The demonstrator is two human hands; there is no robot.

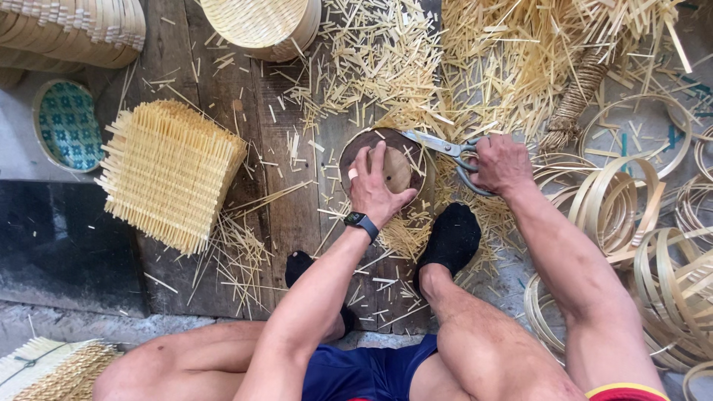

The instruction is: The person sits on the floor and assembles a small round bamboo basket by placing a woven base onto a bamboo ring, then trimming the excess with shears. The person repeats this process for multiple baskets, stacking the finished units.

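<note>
Work surface here is a dark, worn plank floor, boards running away from the camera, with a grey concrete strip along the near edge and a black slab at the left edge. Bamboo offcuts are heaped thick toward the far right corner and scattered thin over the rest.

Left hand lies flat, fingers spread, pressing down on a round dark wooden disc near the middle of the planks (there's a smartwatch on that wrist). Right hand is closed through the handles of big metal scissors, blades pointing left and reaching the disc's far right rim. Whatever sits under the disc is mostly covered; only pale slat ends poke out at its near edge.

A stack of square woven bamboo mats sits left of the disc, well apart. A small round basket with a teal patterned lining lies by the left edge. Bamboo hoop rings pile up along the right edge, some cut off by the frame. A round woven lid at the far edge is cropped too, same with the stacked baskets in the far left corner. One black-socked foot rests just below the disc; the other is mostly hidden by the left arm.
</note>
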